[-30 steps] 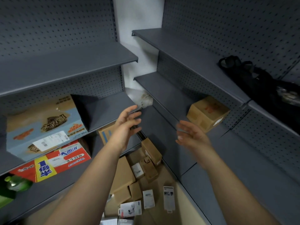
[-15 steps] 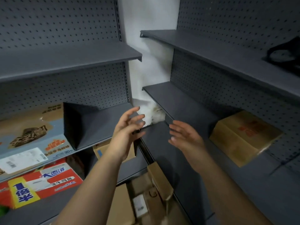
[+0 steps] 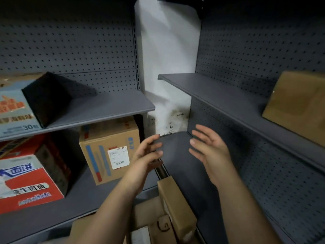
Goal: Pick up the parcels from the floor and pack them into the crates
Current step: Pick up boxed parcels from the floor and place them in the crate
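- Both hands are hanging in the air and holding nothing. The left hand [image 3: 147, 154] and the right hand [image 3: 209, 150] are facing palm to palm with the fingers spread and loose, in front of the corner where the two shelf units meet.
- Held like that, they are probably readying to take a box by two opposite sides.
- Task parcels are lying on the floor below the wrists. A narrow brown parcel [image 3: 177, 208] is standing tilted by the foot of the right unit, with a flatter cardboard parcel [image 3: 146, 208] just beside it on the left.
- No crate is showing anywhere, so I cannot tell where the parcels are going.
- A labelled box [image 3: 109, 148] is sitting at the right end of the lower left shelf [image 3: 79, 205], with a red carton [image 3: 31, 176] towards the left end.
- A plain brown box [image 3: 299, 106] is resting on the right shelf [image 3: 219, 95], near its front edge.
- Reaching the floor pile is going to mean bending well down between the two units.
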The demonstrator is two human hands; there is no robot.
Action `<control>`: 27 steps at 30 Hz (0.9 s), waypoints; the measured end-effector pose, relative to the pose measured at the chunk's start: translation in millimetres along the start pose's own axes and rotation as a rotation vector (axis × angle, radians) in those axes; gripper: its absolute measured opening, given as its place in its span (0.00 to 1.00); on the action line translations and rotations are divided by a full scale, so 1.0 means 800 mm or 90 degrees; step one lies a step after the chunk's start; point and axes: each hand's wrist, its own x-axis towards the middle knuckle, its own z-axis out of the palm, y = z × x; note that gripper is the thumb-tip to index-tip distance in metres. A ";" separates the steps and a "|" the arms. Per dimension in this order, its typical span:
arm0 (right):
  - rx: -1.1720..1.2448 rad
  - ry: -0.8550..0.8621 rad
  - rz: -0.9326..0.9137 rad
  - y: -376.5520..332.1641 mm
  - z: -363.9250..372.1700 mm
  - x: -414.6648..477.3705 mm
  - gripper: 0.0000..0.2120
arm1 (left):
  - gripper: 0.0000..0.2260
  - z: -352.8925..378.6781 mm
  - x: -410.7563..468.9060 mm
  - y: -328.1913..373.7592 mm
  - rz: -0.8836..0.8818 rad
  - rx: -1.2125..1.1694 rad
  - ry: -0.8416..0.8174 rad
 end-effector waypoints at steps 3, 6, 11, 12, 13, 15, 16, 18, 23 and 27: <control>-0.028 0.017 0.002 0.079 -0.022 -0.029 0.21 | 0.21 -0.002 -0.017 -0.065 -0.009 -0.018 0.016; -0.057 0.024 0.011 0.160 -0.045 -0.049 0.23 | 0.24 -0.016 -0.032 -0.128 -0.024 -0.062 0.042; -0.092 0.054 0.086 0.264 -0.081 -0.078 0.23 | 0.23 -0.041 -0.063 -0.221 -0.085 -0.090 0.075; -0.093 0.060 0.091 0.275 -0.086 -0.080 0.23 | 0.23 -0.044 -0.067 -0.229 -0.090 -0.078 0.073; -0.108 0.060 0.097 0.285 -0.090 -0.082 0.23 | 0.23 -0.047 -0.070 -0.236 -0.094 -0.064 0.068; -0.178 0.060 0.100 0.302 -0.097 -0.083 0.23 | 0.22 -0.049 -0.073 -0.245 -0.096 -0.050 0.056; -0.207 0.067 0.102 0.310 -0.099 -0.082 0.23 | 0.22 -0.051 -0.074 -0.248 -0.099 -0.049 0.054; -0.261 0.078 0.112 0.325 -0.102 -0.083 0.22 | 0.21 -0.056 -0.075 -0.256 -0.111 -0.060 0.058; -0.548 0.062 0.151 0.371 -0.129 -0.092 0.27 | 0.21 -0.067 -0.079 -0.268 -0.140 -0.088 0.072; -0.668 0.046 0.177 0.383 -0.150 -0.095 0.36 | 0.21 -0.065 -0.082 -0.269 -0.146 -0.082 0.060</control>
